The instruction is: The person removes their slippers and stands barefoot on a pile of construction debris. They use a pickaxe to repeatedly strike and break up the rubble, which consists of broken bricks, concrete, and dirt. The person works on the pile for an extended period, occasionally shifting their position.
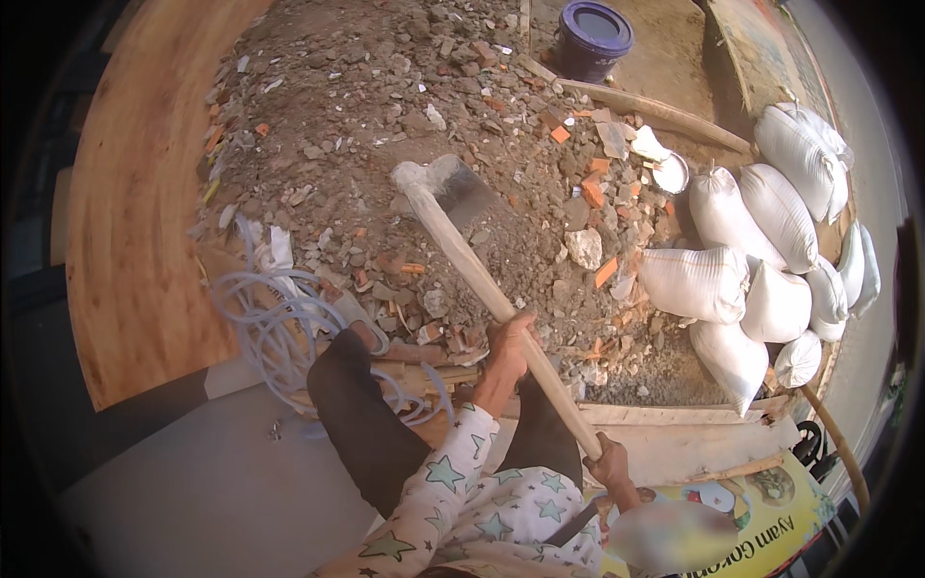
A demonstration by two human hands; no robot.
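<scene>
A hoe with a long pale wooden handle (462, 255) slants across the middle of the view. Its broad metal blade (467, 197) rests against the heap of broken rubble and soil (356, 125). My left hand (511, 339), at the end of a star-printed sleeve, is closed around the handle partway down. Lower and to the right, my right hand (612, 464) grips the handle near its butt end. Loose stones and orange brick pieces (593, 188) lie around the blade. My left foot (361, 323) stands at the near edge of the rubble.
Several stuffed white sacks (694, 284) are piled on the right. A purple bucket (594, 43) stands at the far side behind a wooden beam (665, 114). Coiled clear hose (275, 328) lies beside my left leg. Plywood (145, 212) borders the left; a yellow banner (771, 511) lies near right.
</scene>
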